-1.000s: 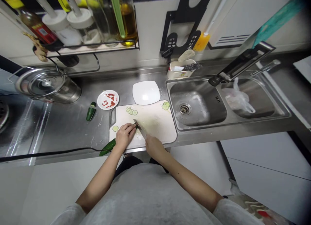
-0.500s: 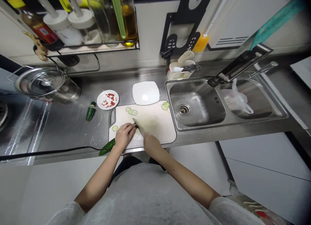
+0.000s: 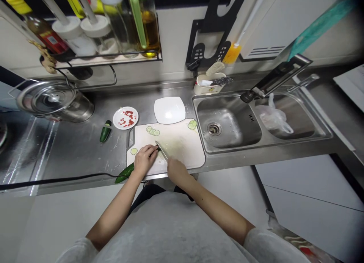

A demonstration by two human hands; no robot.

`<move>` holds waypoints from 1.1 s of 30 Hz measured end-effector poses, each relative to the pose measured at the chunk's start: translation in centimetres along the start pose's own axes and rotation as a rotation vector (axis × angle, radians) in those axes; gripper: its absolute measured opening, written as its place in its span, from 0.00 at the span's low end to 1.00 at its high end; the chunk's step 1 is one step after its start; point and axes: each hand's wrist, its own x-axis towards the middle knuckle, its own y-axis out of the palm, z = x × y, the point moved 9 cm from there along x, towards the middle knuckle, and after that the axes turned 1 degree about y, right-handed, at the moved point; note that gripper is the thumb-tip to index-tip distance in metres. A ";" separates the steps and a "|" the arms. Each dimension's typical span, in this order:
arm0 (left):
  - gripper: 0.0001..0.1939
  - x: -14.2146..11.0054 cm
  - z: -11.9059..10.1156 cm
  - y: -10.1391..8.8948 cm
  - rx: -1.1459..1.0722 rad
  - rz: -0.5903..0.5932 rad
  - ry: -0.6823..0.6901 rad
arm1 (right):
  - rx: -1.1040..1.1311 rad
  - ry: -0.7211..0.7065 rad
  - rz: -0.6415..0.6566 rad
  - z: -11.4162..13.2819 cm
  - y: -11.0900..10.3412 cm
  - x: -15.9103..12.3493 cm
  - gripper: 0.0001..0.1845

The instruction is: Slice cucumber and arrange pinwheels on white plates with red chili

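My left hand [image 3: 144, 159] is closed over a dark green cucumber [image 3: 158, 146], whose tip shows by the fingertips. A longer green length of cucumber [image 3: 124, 173] sticks out behind my left wrist; whether the two are one piece is hidden. With my right hand [image 3: 178, 171] I grip a knife [image 3: 163, 152], its blade standing close against the cucumber's end. Under both hands lies a white cutting board [image 3: 184, 153]. Cucumber slices [image 3: 152, 131] overlap near its far edge, more slices [image 3: 192, 125] sit at the far right corner, and a single slice [image 3: 134, 151] rests at the left.
Beyond the board stands a white square plate [image 3: 170, 110]. To its left is a small plate [image 3: 116, 119] with chopped red bits, beside a cucumber stub [image 3: 105, 133]. A double sink [image 3: 233, 122] adjoins on the right. A black cable [image 3: 71, 178] crosses the counter at left.
The knife blade has turned to a steeper, narrower angle beside the cucumber. Both hands stay nearly in place, and the whole view has shifted slightly.
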 end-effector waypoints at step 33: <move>0.13 -0.2 -0.4 0.3 0.047 -0.028 0.037 | 0.007 0.023 -0.055 -0.4 0.8 2.2 0.16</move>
